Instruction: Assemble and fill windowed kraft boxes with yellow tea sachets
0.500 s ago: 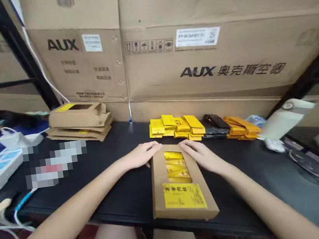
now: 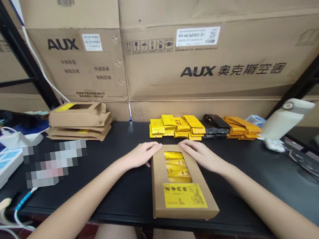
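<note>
A brown cardboard box (image 2: 158,190) lies flat on the black table, its window showing yellow packets (image 2: 177,166) inside and a yellow label below the window. My left hand (image 2: 143,154) grips the box's far left corner, thumb along the top edge. At the far right corner my right hand (image 2: 201,153) has its fingers curled over the box. Just beyond the box sits a pile of yellow packets (image 2: 176,126), with black packets (image 2: 214,124) and orange packets (image 2: 241,126) to its right.
Flattened brown boxes (image 2: 79,120) are stacked at the back left. A white power strip (image 2: 4,167) and cables lie at the left. To the right are a pale bottle (image 2: 285,118), a white earphone case (image 2: 274,145) and glasses (image 2: 310,172). Large cartons (image 2: 153,73) stand behind.
</note>
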`<state>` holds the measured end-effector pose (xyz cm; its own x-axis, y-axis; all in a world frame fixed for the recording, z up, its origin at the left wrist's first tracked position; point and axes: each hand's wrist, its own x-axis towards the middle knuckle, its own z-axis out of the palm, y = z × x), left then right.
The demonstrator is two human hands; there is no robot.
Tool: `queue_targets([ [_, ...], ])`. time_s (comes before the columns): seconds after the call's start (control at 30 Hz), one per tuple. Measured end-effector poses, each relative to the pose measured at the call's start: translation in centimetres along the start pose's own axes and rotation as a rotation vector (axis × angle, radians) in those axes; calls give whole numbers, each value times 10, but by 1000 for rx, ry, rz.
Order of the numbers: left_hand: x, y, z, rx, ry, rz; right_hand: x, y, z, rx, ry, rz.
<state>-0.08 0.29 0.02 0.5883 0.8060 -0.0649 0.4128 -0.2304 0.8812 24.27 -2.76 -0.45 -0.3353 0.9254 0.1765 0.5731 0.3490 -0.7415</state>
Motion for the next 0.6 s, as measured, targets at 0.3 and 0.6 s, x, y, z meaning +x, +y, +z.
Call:
queue_targets([
  [0.3,-1,2,0,12,8,-3,0,-2,0,-15,3,-11],
  [0.6,-1,0,1,24,19,2,-2,-5,-1,-64,8,-23],
])
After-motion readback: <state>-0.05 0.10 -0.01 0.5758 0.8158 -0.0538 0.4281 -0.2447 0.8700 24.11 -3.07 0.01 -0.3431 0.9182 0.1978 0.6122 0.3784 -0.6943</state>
